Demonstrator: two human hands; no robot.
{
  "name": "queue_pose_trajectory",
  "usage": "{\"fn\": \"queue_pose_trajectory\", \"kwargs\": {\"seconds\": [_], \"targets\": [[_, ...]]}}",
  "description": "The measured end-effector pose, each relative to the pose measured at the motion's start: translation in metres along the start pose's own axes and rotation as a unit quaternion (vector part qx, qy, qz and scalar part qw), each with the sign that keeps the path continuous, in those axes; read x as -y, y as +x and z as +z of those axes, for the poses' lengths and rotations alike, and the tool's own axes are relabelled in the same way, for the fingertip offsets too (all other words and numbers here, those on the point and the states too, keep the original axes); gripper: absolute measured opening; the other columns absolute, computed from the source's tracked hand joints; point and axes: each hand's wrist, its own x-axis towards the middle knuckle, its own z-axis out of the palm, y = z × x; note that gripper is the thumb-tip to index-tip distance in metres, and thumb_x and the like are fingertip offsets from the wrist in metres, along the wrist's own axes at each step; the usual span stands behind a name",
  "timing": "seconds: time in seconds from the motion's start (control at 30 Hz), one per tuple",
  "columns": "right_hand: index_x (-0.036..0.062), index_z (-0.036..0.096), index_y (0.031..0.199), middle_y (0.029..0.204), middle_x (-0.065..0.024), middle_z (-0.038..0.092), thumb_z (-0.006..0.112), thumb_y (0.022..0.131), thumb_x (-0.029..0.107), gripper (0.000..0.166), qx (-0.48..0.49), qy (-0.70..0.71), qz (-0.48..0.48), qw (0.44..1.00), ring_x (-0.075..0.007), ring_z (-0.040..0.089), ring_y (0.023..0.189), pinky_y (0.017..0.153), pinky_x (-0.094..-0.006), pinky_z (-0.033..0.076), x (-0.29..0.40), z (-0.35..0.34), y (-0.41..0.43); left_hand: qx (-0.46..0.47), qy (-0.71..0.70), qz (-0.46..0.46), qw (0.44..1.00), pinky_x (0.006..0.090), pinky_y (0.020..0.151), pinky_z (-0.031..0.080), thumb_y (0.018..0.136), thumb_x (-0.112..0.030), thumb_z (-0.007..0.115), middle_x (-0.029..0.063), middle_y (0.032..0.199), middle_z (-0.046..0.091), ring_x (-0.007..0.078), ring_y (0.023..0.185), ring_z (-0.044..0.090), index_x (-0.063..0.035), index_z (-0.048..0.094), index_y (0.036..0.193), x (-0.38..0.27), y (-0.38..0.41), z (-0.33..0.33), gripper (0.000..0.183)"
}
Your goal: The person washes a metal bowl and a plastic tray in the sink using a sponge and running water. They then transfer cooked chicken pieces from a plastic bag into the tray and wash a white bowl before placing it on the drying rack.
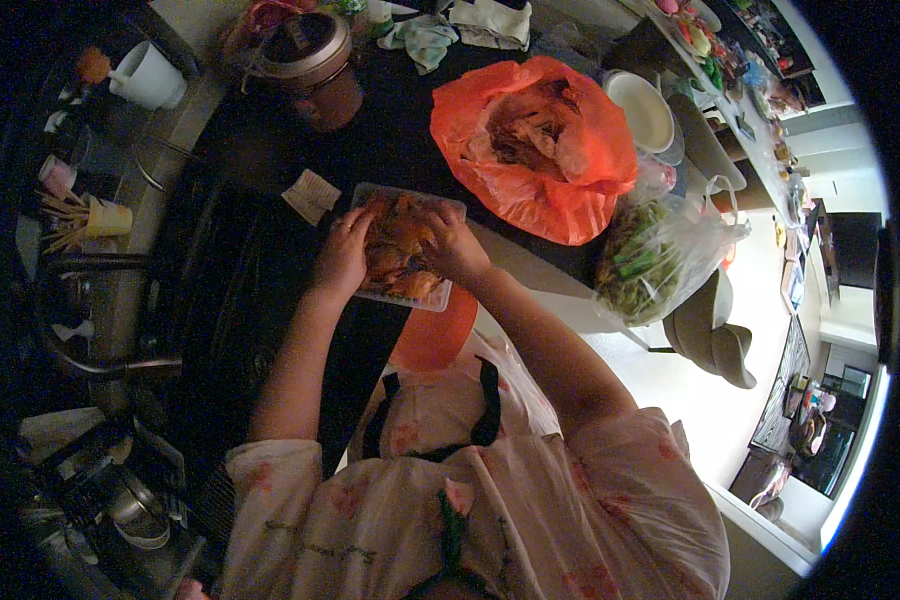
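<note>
A clear plastic container (436, 300) packed with brown, glossy food pieces (401, 244), perhaps cooked meat, stands at the near edge of the dark countertop (397, 150). My left hand (345, 251) lies along its left side, with the fingertips at the upper left rim. My right hand (450, 244) reaches over its right side, fingers on the food; whether they grip a piece cannot be told. Below the container shows an orange-red plastic thing (435, 334), partly covered. Left of the container lies a small paper with writing (311, 196). An open red plastic bag (570, 202) with brownish contents is at the upper right.
A clear bag of green vegetables (645, 262) sits at the counter's right edge, near a white oval bowl (640, 112). Behind are a brown pot (330, 97) and folded cloths (420, 39). Left are a sink faucet (127, 366) and a cup of wooden sticks (109, 219).
</note>
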Motion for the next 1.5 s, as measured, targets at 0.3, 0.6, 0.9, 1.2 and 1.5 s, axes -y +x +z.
{"fn": "queue_pose_trajectory", "kwargs": {"seconds": [0.3,0.6,0.9,1.2,1.5], "targets": [[0.0091,0.054,0.123,0.127,-0.0188,0.049,0.067,0.079,0.010,0.046,0.015,-0.008,0.022,1.000,-0.0383,0.051,0.116,0.094,-0.0445,0.047,0.016,-0.004,0.006,-0.163,-0.184,-0.092,0.965,0.0358,0.091,0.048,0.084,0.007,0.059,0.0119,0.121,0.057,0.0261,0.105,0.058,-0.0070,0.057,0.121,0.047,-0.041,-0.012,0.040],[0.0029,0.056,0.112,0.100,-0.0130,0.052,0.060,0.082,-0.002,0.031,0.037,0.196,-0.037,0.979,-0.0298,0.057,0.085,0.075,-0.0352,0.050,0.126,0.067,0.042,-0.206,-0.267,-0.332,0.881,0.0312,0.084,0.049,0.087,-0.001,0.062,0.0074,0.112,0.063,0.0163,0.096,0.059,-0.0080,0.059,0.117,0.143,-0.245,-0.007,0.031],[0.0053,0.051,0.124,0.126,-0.0172,0.051,0.055,0.087,0.004,0.037,0.205,0.208,-0.208,0.934,-0.0399,0.048,0.114,0.100,-0.0417,0.041,0.243,0.226,0.140,-0.239,-0.429,-0.424,0.761,0.0294,0.064,0.052,0.089,-0.007,0.060,0.0043,0.113,0.062,0.0146,0.087,0.058,-0.0084,0.061,0.114,0.173,-0.298,0.006,0.026],[0.0079,0.037,0.133,0.127,-0.0233,0.044,0.064,0.078,0.007,0.061,0.339,0.322,0.022,0.883,-0.0474,0.048,0.116,0.093,-0.0478,0.048,0.250,0.325,0.195,-0.234,-0.540,-0.416,0.693,0.0318,0.072,0.052,0.091,-0.013,0.060,0.0040,0.121,0.060,0.0146,0.089,0.060,-0.0097,0.059,0.114,0.159,-0.274,0.001,0.023],[0.0049,0.037,0.138,0.141,-0.0220,0.040,0.055,0.089,0.014,0.054,0.268,0.396,0.156,0.864,-0.0403,0.047,0.123,0.100,-0.0434,0.041,0.216,0.336,0.107,-0.377,-0.715,-0.398,0.434,0.0397,0.085,0.050,0.092,-0.034,0.060,0.0061,0.125,0.056,0.0230,0.103,0.058,-0.0119,0.050,0.132,0.188,-0.230,0.011,0.046]]}}
